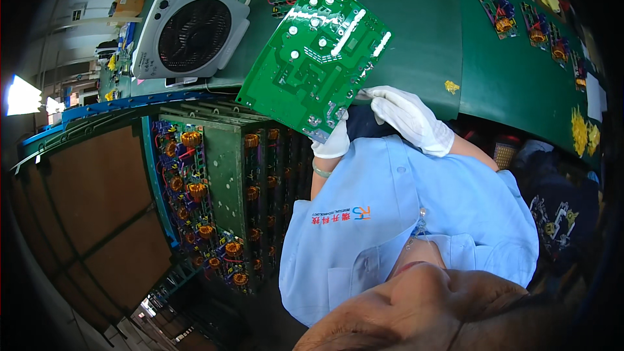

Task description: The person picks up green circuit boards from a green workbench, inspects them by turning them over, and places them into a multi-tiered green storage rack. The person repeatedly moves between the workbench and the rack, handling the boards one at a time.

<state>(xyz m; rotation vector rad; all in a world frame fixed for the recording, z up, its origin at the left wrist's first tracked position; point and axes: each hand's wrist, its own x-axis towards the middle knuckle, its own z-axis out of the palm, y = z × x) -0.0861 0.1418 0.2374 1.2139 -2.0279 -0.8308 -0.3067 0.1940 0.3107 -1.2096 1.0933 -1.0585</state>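
Observation:
A large green circuit board is held up at a tilt, its soldered side showing, with silvery solder joints and white patches. My left hand, in a white glove, grips its lower corner; part of that hand is hidden behind the board. At the board's lower right edge is my right hand, also in a white glove, its fingers closed together and the fingertips at the edge. How far those fingers wrap behind the board cannot be seen.
A grey box fan stands left of the board on the green-topped bench. Assembled boards with copper coils lie at far right, others behind the held board. A rack full of similar boards is at left. Yellow scraps lie about.

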